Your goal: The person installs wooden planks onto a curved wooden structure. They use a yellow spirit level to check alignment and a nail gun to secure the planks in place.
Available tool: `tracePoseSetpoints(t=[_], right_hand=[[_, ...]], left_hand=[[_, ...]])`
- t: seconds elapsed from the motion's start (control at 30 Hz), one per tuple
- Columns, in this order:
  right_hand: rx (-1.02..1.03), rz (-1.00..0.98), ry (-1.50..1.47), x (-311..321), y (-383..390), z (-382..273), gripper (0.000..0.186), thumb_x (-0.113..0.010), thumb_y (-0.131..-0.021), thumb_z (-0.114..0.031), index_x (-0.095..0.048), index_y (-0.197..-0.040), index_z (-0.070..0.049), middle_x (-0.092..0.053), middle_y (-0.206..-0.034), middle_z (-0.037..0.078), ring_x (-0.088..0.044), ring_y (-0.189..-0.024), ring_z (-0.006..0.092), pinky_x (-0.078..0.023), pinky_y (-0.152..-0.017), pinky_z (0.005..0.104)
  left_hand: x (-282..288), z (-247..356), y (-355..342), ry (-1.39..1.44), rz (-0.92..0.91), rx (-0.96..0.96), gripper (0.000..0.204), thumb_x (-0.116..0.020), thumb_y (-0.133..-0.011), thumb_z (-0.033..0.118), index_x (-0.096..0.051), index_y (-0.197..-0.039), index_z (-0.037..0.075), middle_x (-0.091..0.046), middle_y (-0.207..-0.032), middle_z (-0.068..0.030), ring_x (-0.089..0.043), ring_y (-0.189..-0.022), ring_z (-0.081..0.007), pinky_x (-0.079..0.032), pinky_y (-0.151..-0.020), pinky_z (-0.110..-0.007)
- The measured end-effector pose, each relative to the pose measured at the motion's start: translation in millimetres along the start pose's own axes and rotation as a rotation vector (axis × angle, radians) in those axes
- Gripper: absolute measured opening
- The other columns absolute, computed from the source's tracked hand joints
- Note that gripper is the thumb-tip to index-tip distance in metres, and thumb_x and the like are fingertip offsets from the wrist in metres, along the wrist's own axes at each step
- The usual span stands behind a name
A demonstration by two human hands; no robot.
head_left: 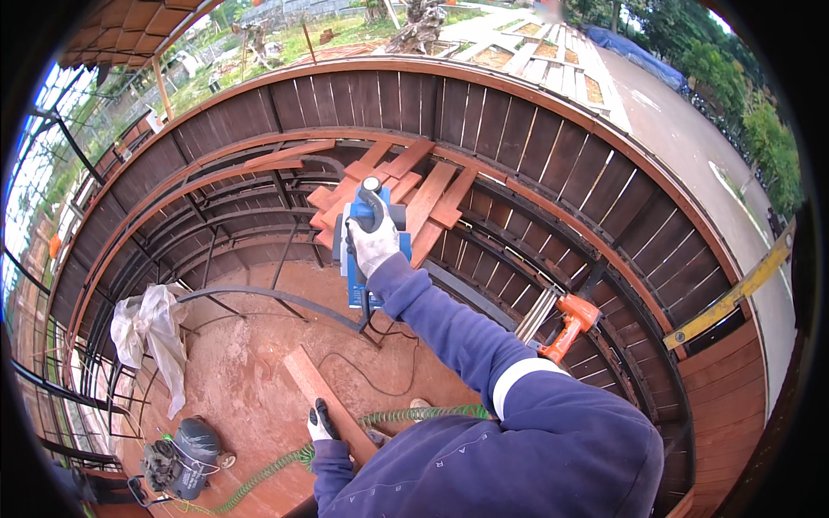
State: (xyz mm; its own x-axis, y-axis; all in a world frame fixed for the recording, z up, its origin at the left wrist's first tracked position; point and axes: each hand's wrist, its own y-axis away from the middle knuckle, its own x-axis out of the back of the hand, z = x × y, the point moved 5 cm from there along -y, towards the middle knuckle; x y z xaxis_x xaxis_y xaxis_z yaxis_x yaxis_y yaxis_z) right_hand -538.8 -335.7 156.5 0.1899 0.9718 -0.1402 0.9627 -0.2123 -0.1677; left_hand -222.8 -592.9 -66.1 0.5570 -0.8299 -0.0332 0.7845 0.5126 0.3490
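My gloved right hand point(371, 242) is closed on a blue power tool with a black handle point(361, 287), like a planer, in front of a loose pile of reddish wooden planks point(427, 198) on the curved frame. My gloved left hand point(321, 423), low in the view, grips a short wooden board point(308, 377) that slants toward my body. An orange nail gun point(566, 332) lies to the right of my right arm, on the metal framework. A thin dark cord runs below the blue tool.
Curved tiers of dark metal rails and slatted wall point(561, 155) surround me. A plastic sheet point(142, 328) hangs over a rail at left. An air compressor point(186, 457) with a green coiled hose point(294, 456) stands on the reddish floor point(237, 363). A yellow level point(725, 293) is at right.
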Motion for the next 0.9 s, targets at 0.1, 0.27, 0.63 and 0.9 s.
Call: tracePoseSetpoints(t=[0.1, 0.27, 0.63, 0.9], right_hand=[[0.063, -0.016, 0.081, -5, 31, -12, 0.058, -0.07, -0.088, -0.015, -0.047, -0.141, -0.017, -0.068, -0.1, 0.012, -0.068, -0.087, 0.0228, -0.056, -0.078, 0.0378], [0.081, -0.156, 0.135, 0, 44, -11, 0.061, -0.075, -0.082, -0.016, -0.05, -0.138, -0.013, -0.066, -0.119, 0.016, -0.066, -0.105, 0.0283, -0.053, -0.092, 0.0376], [0.164, -0.562, 0.519, 60, -60, -44, 0.056, -0.07, -0.08, 0.002, -0.059, -0.133, -0.011, -0.063, -0.125, 0.008, -0.06, -0.112, 0.0179, -0.051, -0.097, 0.031], [-0.055, -0.569, 0.259, 75, -130, -27, 0.051, -0.065, -0.086, 0.001, -0.058, -0.135, -0.008, -0.068, -0.094, 0.008, -0.064, -0.066, 0.0142, -0.057, -0.063, 0.0284]], left_hand=[[-5, 7, 0, -0.052, 0.006, -0.033, 0.041, -0.063, -0.097, 0.039, -0.065, -0.107, -0.001, -0.063, -0.091, -0.0054, -0.053, -0.079, -0.0145, -0.047, -0.074, -0.032], [2, 5, -3, -0.104, 0.022, 0.016, 0.044, -0.063, -0.097, 0.04, -0.065, -0.11, -0.002, -0.064, -0.092, -0.0068, -0.054, -0.08, -0.0156, -0.047, -0.075, -0.033], [11, -4, -10, -0.061, 0.116, -0.047, 0.036, -0.066, -0.097, 0.036, -0.062, -0.085, 0.003, -0.057, -0.078, -0.001, -0.045, -0.073, -0.0121, -0.042, -0.065, -0.03], [22, -11, -16, -0.076, 0.19, -0.044, 0.039, -0.068, -0.096, 0.034, -0.065, -0.098, -0.005, -0.062, -0.087, -0.0041, -0.05, -0.079, -0.0116, -0.047, -0.071, -0.03]])
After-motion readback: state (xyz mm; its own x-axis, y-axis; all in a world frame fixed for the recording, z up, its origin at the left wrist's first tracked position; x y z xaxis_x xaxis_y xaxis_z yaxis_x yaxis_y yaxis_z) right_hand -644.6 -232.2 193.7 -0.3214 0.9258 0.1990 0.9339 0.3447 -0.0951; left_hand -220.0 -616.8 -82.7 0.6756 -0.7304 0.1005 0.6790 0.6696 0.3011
